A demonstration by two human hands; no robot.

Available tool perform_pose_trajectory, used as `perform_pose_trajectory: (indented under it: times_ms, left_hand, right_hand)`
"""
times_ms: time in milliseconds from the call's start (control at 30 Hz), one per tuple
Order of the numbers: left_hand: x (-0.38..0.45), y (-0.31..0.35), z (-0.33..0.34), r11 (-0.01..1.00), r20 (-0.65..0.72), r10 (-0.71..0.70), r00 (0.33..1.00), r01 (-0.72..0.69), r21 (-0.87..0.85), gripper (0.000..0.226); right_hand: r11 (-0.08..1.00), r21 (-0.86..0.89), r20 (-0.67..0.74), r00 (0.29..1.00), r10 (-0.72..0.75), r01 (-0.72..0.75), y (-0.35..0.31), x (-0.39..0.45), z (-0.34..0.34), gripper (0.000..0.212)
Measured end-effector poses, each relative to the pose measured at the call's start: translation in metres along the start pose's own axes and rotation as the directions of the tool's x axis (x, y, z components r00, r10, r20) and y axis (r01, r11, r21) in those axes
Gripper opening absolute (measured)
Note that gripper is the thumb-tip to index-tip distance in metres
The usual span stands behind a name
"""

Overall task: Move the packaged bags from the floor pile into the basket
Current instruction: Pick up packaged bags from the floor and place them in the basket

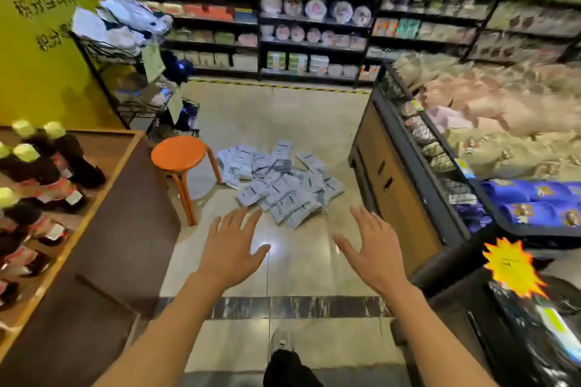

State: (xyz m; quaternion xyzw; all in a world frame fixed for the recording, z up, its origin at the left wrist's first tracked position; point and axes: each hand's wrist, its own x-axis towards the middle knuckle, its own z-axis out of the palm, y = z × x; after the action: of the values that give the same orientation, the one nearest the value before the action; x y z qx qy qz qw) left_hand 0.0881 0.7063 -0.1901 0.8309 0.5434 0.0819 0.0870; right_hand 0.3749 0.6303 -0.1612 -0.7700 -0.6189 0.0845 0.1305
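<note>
Pale grey bags (279,181) heaped on floor

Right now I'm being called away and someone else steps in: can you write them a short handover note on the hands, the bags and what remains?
Left hand: open, fingers spread, empty, held out above the floor.
Right hand: open, empty, same posture.
Pile of packaged bags: on the floor ahead, beside the orange stool, not touched by either hand.
Basket: I cannot pick out for certain which one is meant in this view.
Done: nothing visible.
Left: find the basket, move the whole pile into it.
</note>
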Motion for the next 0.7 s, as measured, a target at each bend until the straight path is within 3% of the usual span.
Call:
perform_pose_trajectory:
  times_ms: [100, 200, 267, 567, 700]
  left_hand:
    - [0.064, -0.02, -0.007, 0.994, 0.064, -0.108, 0.992, 0.108, 0.007, 0.091]
    - [0.123, -0.05, -0.017, 0.983, 0.043, -0.182, 0.982, 0.181, 0.034, 0.094]
    - [0.163, -0.07, -0.025, 0.976, 0.015, -0.214, 0.977, 0.213, 0.047, 0.093]
    - [0.34, -0.145, -0.015, 0.969, 0.033, -0.247, 0.969, 0.246, 0.017, 0.095]
    - [0.432, -0.194, 0.01, 0.968, 0.104, -0.249, 0.963, 0.25, 0.009, 0.098]
  right_hand:
    - [0.996, 0.083, 0.002, 1.0, -0.021, 0.021, -0.002, 0.089, 0.019, 0.096]
    - [0.99, 0.132, 0.065, 0.996, -0.06, 0.051, -0.015, 0.165, 0.025, 0.087]
    - [0.99, 0.125, 0.079, 0.994, -0.081, 0.071, -0.023, 0.215, 0.026, 0.095]
    - [0.983, 0.069, 0.118, 0.977, -0.177, 0.169, -0.058, 0.414, 0.059, 0.121]
    - [0.989, 0.05, 0.159, 0.976, -0.147, 0.141, -0.077, 0.507, 0.087, 0.118]
